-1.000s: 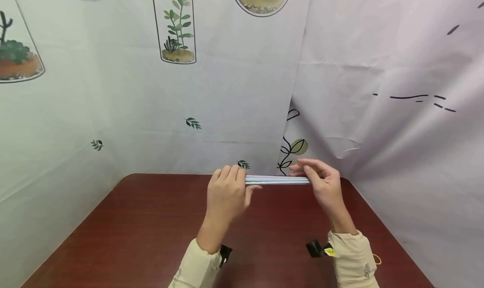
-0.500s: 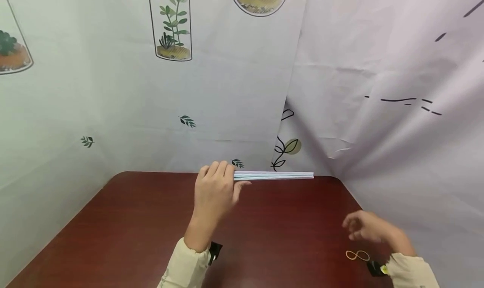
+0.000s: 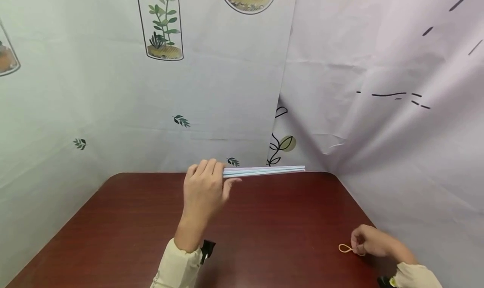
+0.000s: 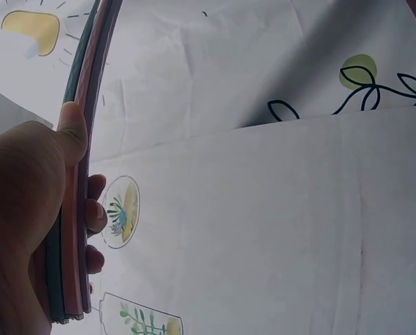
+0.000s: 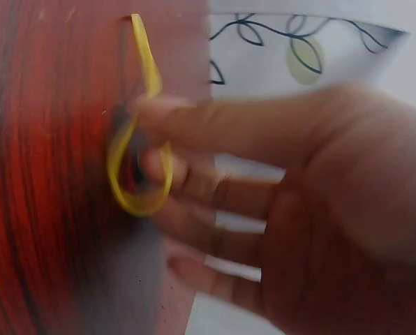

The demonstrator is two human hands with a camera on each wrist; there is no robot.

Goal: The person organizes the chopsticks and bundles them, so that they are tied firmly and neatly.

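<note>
My left hand (image 3: 204, 189) is raised over the table and grips a bundle of long, thin pastel sticks (image 3: 266, 171) near one end. The free end points right and slightly upward. Teal, pink and purple sticks lie side by side in the left wrist view, with the thumb (image 4: 72, 129) on one side and fingertips curled round the other. At the table's right side, my right hand (image 3: 372, 240) pinches a yellow rubber band (image 5: 144, 52) between thumb and forefinger. One loop of the band sticks out left of the hand in the head view; the rest is partly hidden.
A dark red wooden table (image 3: 264, 225) spreads under both hands. White cloth (image 3: 227, 95) with printed plants and jars hangs behind it and along the sides. Black wrist devices (image 3: 207, 250) sit at both cream sleeves (image 3: 175, 265).
My right hand has left the sticks' right end, gone down to the table's right side and taken hold of the rubber band. The left hand keeps its grip; the view has shifted slightly.
</note>
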